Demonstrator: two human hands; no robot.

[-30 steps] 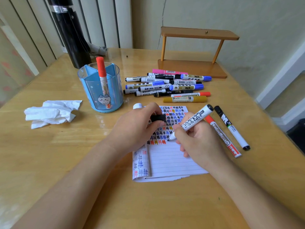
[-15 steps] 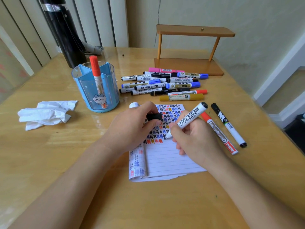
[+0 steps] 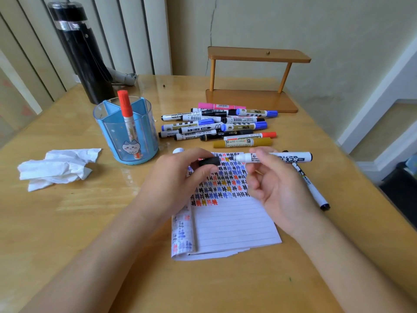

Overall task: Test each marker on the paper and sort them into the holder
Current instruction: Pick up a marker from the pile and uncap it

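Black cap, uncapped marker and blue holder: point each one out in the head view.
Black cap (image 3: 209,161): head view, middle of its exposed side.
Uncapped marker (image 3: 292,158): head view, printed barrel towards its back end.
Blue holder (image 3: 111,134): head view, bare front wall, left part.

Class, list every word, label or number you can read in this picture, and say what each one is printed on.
"MARKER": near white marker, front of the pile.
"BOARD", upside down: far white marker, back left of the pile.
Too blurred to read: bold black print on the held marker in the right hand; labels and barcodes on the other markers; print on the red marker in the holder.
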